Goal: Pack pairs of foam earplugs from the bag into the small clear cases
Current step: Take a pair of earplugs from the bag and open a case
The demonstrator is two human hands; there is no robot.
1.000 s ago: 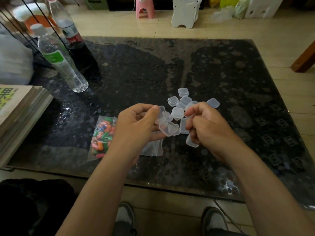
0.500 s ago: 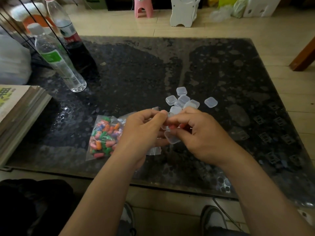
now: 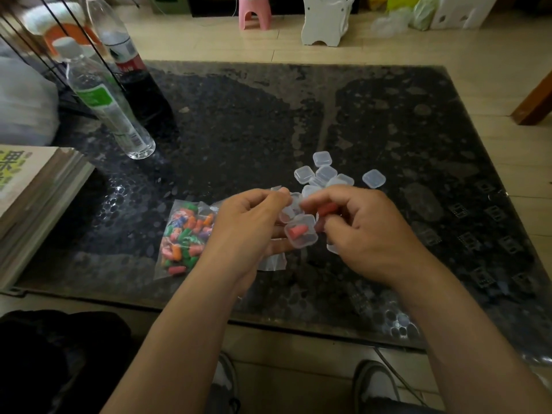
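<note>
My left hand holds a small clear case open above the dark table; its lid stands up behind it. One red earplug lies inside the case. My right hand pinches a second red earplug just above and right of the case. A clear bag of coloured earplugs lies flat on the table left of my left hand. Several empty clear cases sit in a loose pile behind my hands, one case a little apart to the right.
A dark glass table carries everything. A clear water bottle and a dark cola bottle stand at the back left. A stack of books lies at the left edge. My shoes show below the table's near edge.
My hands have come together over the table. The case is now open in my left hand with one red earplug in it, and my right hand brings a second red earplug to it.
</note>
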